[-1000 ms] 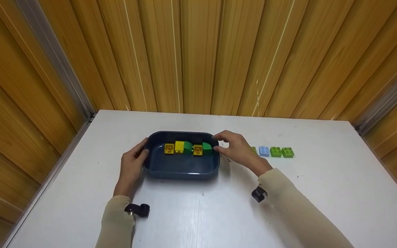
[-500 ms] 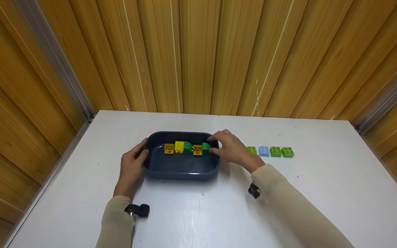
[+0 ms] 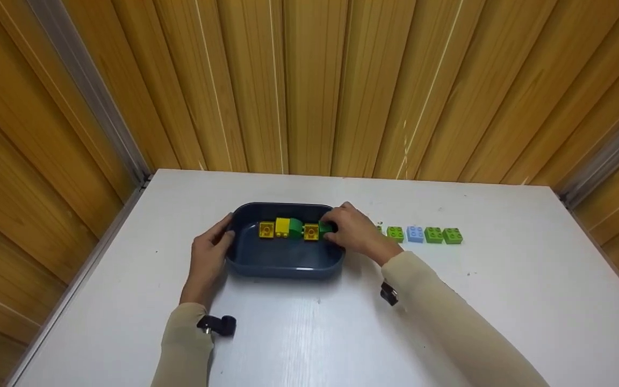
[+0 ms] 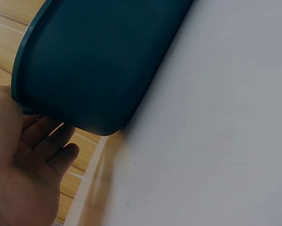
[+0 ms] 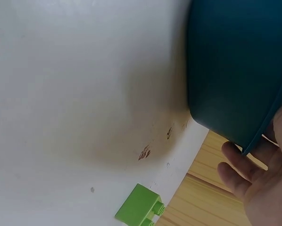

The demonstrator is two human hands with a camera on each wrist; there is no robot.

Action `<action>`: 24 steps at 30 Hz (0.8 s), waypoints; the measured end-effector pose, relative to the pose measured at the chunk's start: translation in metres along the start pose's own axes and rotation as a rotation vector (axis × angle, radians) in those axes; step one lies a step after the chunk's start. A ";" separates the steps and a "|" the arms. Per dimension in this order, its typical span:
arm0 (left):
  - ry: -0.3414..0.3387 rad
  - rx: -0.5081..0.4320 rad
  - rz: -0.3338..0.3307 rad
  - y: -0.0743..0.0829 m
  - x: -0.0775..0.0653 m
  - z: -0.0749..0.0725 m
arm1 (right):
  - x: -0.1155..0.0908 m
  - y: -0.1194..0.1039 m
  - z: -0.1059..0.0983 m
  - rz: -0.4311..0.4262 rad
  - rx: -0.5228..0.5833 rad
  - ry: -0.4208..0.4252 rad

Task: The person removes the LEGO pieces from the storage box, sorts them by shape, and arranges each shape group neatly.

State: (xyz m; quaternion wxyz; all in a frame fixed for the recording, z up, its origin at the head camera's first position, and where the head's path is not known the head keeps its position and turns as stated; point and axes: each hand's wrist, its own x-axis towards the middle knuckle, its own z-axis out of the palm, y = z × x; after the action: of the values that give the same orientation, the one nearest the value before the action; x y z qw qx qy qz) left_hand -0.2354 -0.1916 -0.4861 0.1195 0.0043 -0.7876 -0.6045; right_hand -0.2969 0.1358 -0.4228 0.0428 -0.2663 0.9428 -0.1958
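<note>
A dark blue box (image 3: 282, 272) stands on the white table with a row of toy building bricks inside. My left hand (image 3: 207, 260) grips its left end, thumb over the rim and the other fingers outside, as the left wrist view shows too. At the other end, my right hand (image 3: 357, 234) reaches over the rim and pinches a green curved brick (image 3: 324, 229) between thumb and index finger, partly hiding it. Left of that brick lie a yellow brick (image 3: 311, 232), another green curved brick (image 3: 296, 228), a yellow brick with studs facing front (image 3: 282, 226) and a third yellow one (image 3: 266, 230).
Right of the box, a row of bricks stands on the table: a light blue brick (image 3: 415, 234) among several green bricks (image 3: 434, 235), the leftmost partly behind my right hand. A wood-patterned wall (image 3: 309, 97) rises behind the table.
My right hand has moved left from the box's right rim into the box, its thumb and index finger closing over the end green curved brick. My left hand stays on the box.
</note>
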 end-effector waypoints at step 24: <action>0.016 -0.017 0.037 -0.003 0.003 0.001 | 0.000 -0.003 0.002 -0.014 -0.028 0.114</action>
State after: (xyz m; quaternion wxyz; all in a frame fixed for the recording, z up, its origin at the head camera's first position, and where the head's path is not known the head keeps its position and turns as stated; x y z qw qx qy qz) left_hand -0.2385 -0.1918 -0.4888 0.1371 -0.0065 -0.7814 -0.6087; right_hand -0.2950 0.1328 -0.4230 -0.0161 -0.2620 0.9445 -0.1977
